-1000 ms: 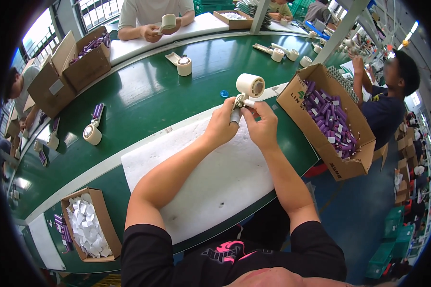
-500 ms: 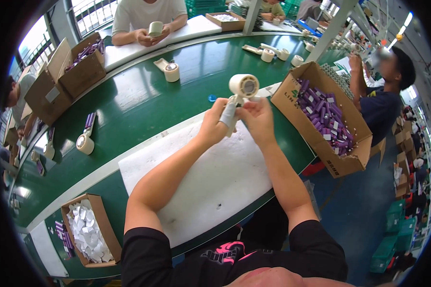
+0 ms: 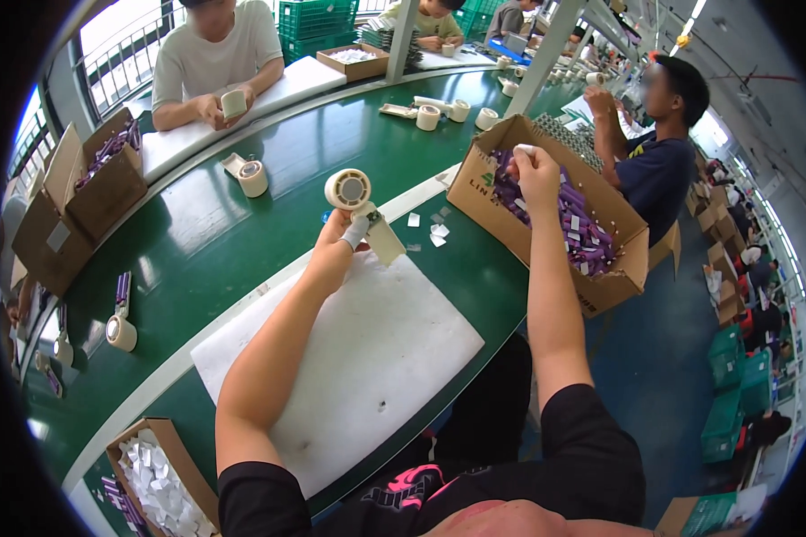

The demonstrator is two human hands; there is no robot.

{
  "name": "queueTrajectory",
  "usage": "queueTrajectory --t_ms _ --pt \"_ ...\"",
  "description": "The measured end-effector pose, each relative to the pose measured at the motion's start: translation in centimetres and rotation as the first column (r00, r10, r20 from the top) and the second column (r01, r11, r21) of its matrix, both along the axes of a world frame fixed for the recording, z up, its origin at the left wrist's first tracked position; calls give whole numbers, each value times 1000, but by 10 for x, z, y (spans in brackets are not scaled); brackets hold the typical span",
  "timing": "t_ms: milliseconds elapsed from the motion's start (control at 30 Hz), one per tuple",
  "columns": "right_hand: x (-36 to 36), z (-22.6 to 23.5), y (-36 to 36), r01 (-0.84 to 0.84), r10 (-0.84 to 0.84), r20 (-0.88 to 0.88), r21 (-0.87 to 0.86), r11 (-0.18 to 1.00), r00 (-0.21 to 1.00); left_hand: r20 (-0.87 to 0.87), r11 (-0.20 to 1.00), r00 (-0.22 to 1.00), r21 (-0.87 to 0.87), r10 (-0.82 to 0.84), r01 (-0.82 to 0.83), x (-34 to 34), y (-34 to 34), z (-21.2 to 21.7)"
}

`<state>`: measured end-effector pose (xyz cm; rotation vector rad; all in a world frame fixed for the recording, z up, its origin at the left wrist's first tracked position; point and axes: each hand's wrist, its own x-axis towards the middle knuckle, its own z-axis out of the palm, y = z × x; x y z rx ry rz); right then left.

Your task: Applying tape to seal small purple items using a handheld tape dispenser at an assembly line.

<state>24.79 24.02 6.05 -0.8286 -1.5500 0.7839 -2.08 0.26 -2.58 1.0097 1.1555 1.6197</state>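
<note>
— What is in the left hand (image 3: 342,240)?
— Its grip is closed on a cream-coloured roll of tape on a round plastic core (image 3: 347,189), which stands just above the fingers; a loose beige strip of tape (image 3: 385,237) hangs from the roll to the right of the grip, over the green counter (image 3: 215,237). The fingertips are wrapped in something pale, hard to make out.
— And the right hand (image 3: 535,168)?
— Fisted above the open brown cardboard box of purple tubes (image 3: 519,234). Something small and pale peeks out at the top of that grip, but whether it pinches a tube I cannot tell; the fingers hide it.
— What lies below the left grip?
— A white foam pad (image 3: 367,358), with small white paper scraps (image 3: 432,231) to the right, between both grips. The box's far wall is partly covered by the right forearm.
</note>
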Motion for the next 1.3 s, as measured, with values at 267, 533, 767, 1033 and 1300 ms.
queueTrajectory --t_ms 267,533,767,1033,1300 --pt "-1 -46 83 253 -227 809 100 962 542 -49 995 997 -82 -67 63 1 0 0" --pt "43 3 -41 -185 133 -226 -228 956 965 -22 992 995 -79 95 -96 -14 -1 5" --pt "-30 -58 -167 -424 500 603 -278 862 621 -35 981 981 -28 189 -190 -19 5 0" --pt "-77 -56 -151 -510 396 788 -122 852 472 -90 977 974 -13 209 -211 -24 2 4" --pt "-103 -49 -174 -734 521 823 -208 646 226 -110 976 970 23 216 -215 -29 0 2"
